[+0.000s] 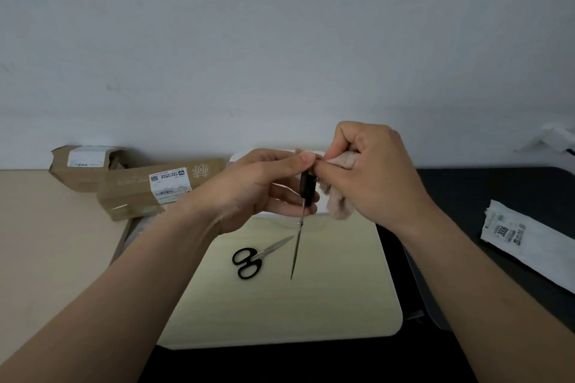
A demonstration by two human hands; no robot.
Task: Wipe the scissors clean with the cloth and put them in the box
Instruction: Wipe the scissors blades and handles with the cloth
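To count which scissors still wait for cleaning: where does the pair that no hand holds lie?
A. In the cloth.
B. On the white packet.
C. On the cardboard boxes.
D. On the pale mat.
D: the loose scissors lie flat on the pale mat, while the left hand grips the held scissors and the right hand holds the cloth.

Far left, on a beige tabletop point(46, 242): two brown cardboard parcels, touching, the farther parcel point(84, 171) partly behind the nearer, longer parcel point(133, 196). White shipping label on each, one point(85, 158) on the farther, one point(169, 183) on the nearer. In the middle, lying flat: a pale yellow mat point(311, 305) with rounded corners. To the right, a black surface point(482, 196); on it, near the right edge, a white plastic packet point(535, 246) printed 3006 in black. Far right, against the grey-white wall point(280, 40), a white object point(557, 137), cut off by the edge.
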